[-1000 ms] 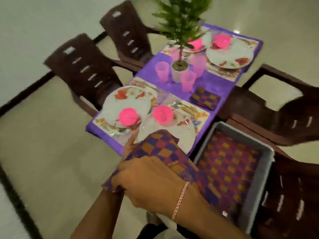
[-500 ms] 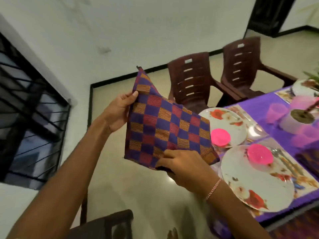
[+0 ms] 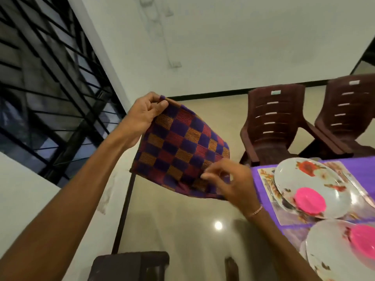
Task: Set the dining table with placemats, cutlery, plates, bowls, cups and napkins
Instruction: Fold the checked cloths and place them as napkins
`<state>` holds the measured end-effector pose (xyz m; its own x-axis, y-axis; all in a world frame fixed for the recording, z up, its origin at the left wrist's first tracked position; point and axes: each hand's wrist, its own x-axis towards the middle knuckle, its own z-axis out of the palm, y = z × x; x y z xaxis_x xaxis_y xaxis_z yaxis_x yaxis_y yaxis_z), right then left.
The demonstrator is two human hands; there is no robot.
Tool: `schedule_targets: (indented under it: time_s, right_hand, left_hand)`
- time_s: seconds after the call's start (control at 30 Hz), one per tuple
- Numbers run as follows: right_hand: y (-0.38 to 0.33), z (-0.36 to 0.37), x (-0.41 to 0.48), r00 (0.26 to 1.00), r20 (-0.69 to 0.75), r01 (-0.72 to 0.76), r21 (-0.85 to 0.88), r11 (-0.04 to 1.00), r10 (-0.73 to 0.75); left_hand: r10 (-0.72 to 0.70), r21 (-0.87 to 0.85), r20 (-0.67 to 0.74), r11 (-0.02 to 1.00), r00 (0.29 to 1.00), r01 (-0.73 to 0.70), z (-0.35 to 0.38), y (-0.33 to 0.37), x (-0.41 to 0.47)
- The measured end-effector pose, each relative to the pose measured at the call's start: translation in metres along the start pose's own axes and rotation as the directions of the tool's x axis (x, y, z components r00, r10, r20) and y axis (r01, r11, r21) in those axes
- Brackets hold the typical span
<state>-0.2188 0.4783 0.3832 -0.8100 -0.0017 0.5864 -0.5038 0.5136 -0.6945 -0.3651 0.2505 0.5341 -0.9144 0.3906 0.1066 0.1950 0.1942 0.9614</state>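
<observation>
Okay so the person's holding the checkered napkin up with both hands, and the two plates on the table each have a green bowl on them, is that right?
Not quite: the bowls are pink, not green. The head view shows it. The rest holds: the left hand and right hand hold the checkered napkin up, and the plates sit on the table, a bowl on each.

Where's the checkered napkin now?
Head view, mid-frame: the checkered napkin is held in the air between the left hand and right hand, just left of the purple table.
</observation>
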Motion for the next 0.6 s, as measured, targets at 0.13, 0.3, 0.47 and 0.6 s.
schedule_targets:
  time_s: [0.13,0.3,0.47,0.6]
  right_hand:
    - [0.043,-0.001,0.075,0.961,-0.024,-0.27,0.161,0.949,0.277]
    - [0.059,0.027,0.153,0.88,0.435,-0.338,0.296,0.894,0.188]
    - [0.055,0.032,0.21,0.767,0.63,-0.438,0.373,0.818,0.123]
    - [0.057,0.033,0.236,0.712,0.694,-0.457,0.345,0.82,0.104]
  left_hand:
    - [-0.008,0.015,0.034,1.0,0.999,0.007,-0.023,0.004,0.002]
    - [-0.022,0.045,0.019,0.999,1.0,0.021,-0.05,0.003,0.011]
    - [-0.014,0.034,-0.067,0.999,0.998,0.016,-0.075,0.003,0.013]
    - [0.002,0.174,-0.284,0.984,0.959,0.05,-0.083,-0.006,0.011]
